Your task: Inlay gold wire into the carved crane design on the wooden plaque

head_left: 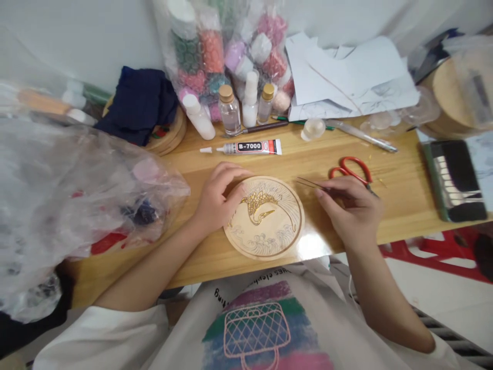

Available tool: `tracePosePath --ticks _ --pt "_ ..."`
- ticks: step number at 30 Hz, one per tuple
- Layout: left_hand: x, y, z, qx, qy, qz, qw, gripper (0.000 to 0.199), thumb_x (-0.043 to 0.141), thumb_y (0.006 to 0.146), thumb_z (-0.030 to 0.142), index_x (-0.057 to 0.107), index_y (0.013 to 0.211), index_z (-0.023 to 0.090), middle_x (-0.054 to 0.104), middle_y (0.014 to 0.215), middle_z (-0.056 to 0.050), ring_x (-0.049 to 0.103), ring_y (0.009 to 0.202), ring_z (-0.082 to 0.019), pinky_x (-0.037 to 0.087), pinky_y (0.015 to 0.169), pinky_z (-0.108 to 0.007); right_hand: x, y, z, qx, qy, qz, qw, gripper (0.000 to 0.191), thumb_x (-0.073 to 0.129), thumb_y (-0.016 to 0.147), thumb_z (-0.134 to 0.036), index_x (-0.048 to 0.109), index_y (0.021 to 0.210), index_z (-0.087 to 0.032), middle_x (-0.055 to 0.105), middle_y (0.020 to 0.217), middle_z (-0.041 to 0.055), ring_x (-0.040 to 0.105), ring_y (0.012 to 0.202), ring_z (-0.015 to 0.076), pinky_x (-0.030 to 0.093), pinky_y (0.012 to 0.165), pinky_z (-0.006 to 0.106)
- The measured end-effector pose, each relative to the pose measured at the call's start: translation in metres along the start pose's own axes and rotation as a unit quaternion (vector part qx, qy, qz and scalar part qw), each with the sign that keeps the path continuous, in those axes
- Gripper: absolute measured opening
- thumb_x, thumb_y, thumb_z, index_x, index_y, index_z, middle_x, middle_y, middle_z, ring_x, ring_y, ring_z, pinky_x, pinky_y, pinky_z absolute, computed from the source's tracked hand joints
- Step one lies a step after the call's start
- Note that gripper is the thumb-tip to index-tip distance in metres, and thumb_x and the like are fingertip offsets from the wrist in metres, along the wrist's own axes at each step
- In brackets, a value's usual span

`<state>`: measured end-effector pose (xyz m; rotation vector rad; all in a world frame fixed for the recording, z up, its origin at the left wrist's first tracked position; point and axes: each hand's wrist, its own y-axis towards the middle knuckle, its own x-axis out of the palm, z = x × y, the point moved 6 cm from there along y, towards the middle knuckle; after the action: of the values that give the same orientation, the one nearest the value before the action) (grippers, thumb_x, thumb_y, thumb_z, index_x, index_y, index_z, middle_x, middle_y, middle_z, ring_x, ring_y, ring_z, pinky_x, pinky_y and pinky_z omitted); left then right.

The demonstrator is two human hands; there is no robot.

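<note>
R hand (pixel 352 208) w/ tweezers (pixel 320 187)

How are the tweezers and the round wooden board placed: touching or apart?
Apart: the head view shows bare tabletop between the tweezers and the round wooden board.

Left hand (pixel 221 198) is palm-down, fingers kinda curved; right hand (pixel 355 209) has thumb and fingers in a pinch, both forearms (pixel 154 264) angling in from the near side.

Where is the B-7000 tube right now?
In the head view, the B-7000 tube lies at upper centre, on the table between the round board and the small bottles.
</note>
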<state>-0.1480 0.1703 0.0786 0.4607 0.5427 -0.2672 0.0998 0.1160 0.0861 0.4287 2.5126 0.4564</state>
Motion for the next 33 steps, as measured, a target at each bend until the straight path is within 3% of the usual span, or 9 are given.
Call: tracePosePath --ticks 5,9,13,15,19,21,25,29,33 --pt "-0.003 0.000 -0.004 -0.012 -0.014 0.048 0.999 0.019 0.058 0.090 0.010 0.065 0.102 0.022 0.064 0.097 -0.002 0.063 0.091 -0.014 0.055 0.081 -0.029 0.009 0.005 -0.001 -0.062 -0.226 -0.040 0.971 0.009 0.065 0.085 -0.023 0.074 0.088 -0.023 0.076 0.087 0.0051 0.070 0.080 0.0233 0.056 0.073 0.039" --pt "-0.018 0.003 -0.002 0.051 0.123 0.077 0.988 0.022 0.053 0.093 0.012 0.063 0.110 0.022 0.066 0.109 -0.006 0.063 0.105 -0.019 0.052 0.095 -0.037 0.012 0.012 -0.003 -0.072 -0.300 -0.065 0.949 0.013 0.065 0.085 -0.030 0.074 0.086 -0.020 0.075 0.086 0.0090 0.067 0.081 0.0271 0.053 0.076 0.043" --pt "-0.027 0.016 -0.009 0.050 0.280 0.028 0.958 0.031 0.054 0.095 0.022 0.058 0.126 0.020 0.062 0.131 -0.010 0.058 0.122 -0.026 0.046 0.105 -0.044 0.016 0.031 -0.017 -0.010 -0.227 -0.100 0.969 0.017 0.065 0.085 -0.035 0.074 0.086 -0.021 0.074 0.084 0.0080 0.066 0.076 0.0231 0.051 0.070 0.037" --pt "-0.022 0.026 -0.012 0.046 0.324 -0.026 0.945 0.036 0.056 0.095 0.026 0.055 0.130 0.016 0.060 0.136 -0.013 0.056 0.126 -0.028 0.045 0.106 -0.044 0.029 0.044 -0.026 0.040 -0.169 -0.168 0.970 0.017 0.065 0.085 -0.036 0.074 0.084 -0.021 0.073 0.077 0.0053 0.062 0.065 0.0190 0.047 0.060 0.032" --pt "0.002 0.046 -0.011 0.085 0.367 -0.124 0.918 0.043 0.057 0.096 0.028 0.051 0.136 0.013 0.062 0.134 -0.014 0.056 0.124 -0.028 0.045 0.103 -0.041 0.065 0.067 -0.047 0.073 -0.115 -0.318 0.938 0.018 0.064 0.085 -0.032 0.069 0.073 -0.020 0.068 0.066 0.0012 0.055 0.057 0.0140 0.038 0.055 0.028" --pt "0.012 0.052 -0.012 0.102 0.379 -0.145 0.908 0.037 0.054 0.098 0.025 0.054 0.134 0.014 0.065 0.127 -0.013 0.059 0.118 -0.027 0.047 0.097 -0.039 0.080 0.076 -0.052 0.081 -0.092 -0.365 0.923 0.036 0.063 0.088 -0.039 0.059 0.058 -0.019 0.056 0.054 -0.0015 0.045 0.050 0.0104 0.032 0.052 0.027" --pt "0.016 0.049 -0.020 0.113 0.388 -0.125 0.906 0.029 0.043 0.103 0.022 0.062 0.124 0.015 0.070 0.107 -0.010 0.063 0.102 -0.025 0.049 0.084 -0.036 0.097 0.077 -0.048 0.118 0.008 -0.449 0.886 0.049 0.054 0.092 -0.055 0.061 0.061 -0.017 0.049 0.049 -0.0032 0.038 0.046 0.0080 0.029 0.049 0.027" --pt "0.000 0.041 -0.010 0.116 0.377 -0.062 0.917 0.033 0.037 0.104 0.024 0.059 0.125 0.012 0.068 0.109 -0.013 0.061 0.100 -0.025 0.048 0.082 -0.036 0.106 0.066 -0.045 0.092 0.114 -0.508 0.849 0.056 0.055 0.085 -0.070 0.065 0.070 -0.017 0.053 0.056 -0.0020 0.044 0.051 0.0089 0.033 0.051 0.026" --pt "-0.017 0.043 0.029 0.156 0.335 0.006 0.929 0.033 0.038 0.105 0.029 0.055 0.129 0.014 0.067 0.112 -0.011 0.059 0.103 -0.023 0.047 0.088 -0.036 0.110 0.071 -0.038 0.103 0.197 -0.373 0.901 0.058 0.055 0.079 -0.078 0.062 0.078 -0.020 0.057 0.066 0.0005 0.050 0.058 0.0128 0.039 0.054 0.028"
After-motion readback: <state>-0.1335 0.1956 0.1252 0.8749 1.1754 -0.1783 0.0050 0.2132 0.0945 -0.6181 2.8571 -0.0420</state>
